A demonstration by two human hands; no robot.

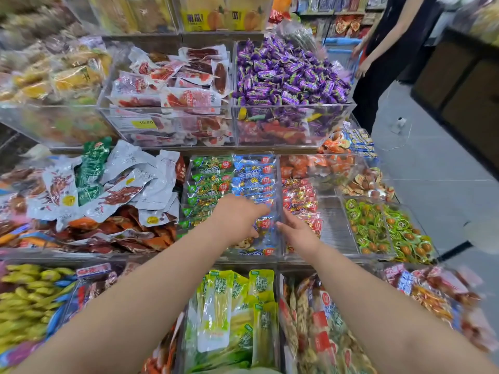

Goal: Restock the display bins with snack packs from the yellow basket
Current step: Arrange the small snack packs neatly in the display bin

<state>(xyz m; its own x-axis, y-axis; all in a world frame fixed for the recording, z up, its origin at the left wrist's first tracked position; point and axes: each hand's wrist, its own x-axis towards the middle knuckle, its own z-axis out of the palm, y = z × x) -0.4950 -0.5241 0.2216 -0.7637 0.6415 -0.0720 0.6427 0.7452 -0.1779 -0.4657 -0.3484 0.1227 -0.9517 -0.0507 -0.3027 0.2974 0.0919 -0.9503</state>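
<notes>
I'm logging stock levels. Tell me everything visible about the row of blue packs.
The blue packs lie overlapped in a neat row down the right half of a clear plastic bin, green packs alongside. Each glossy wrapper has a red patch at its right end. The left hand covers the near ones; the right hand reaches them from the right.

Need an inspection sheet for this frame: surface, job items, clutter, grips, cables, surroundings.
surface: tiered clear display bins, most filled.
job's things: blue snack packs in the middle-tier bin under both hands; yellow basket not in view.
clutter: silver pouches heaped loosely to the left.
grips: left hand over the blue packs, right hand at the bin's divider; hold unclear on both.
cables: thin white cable on the floor, right.
surroundings: person in black at a blue cart.
</notes>
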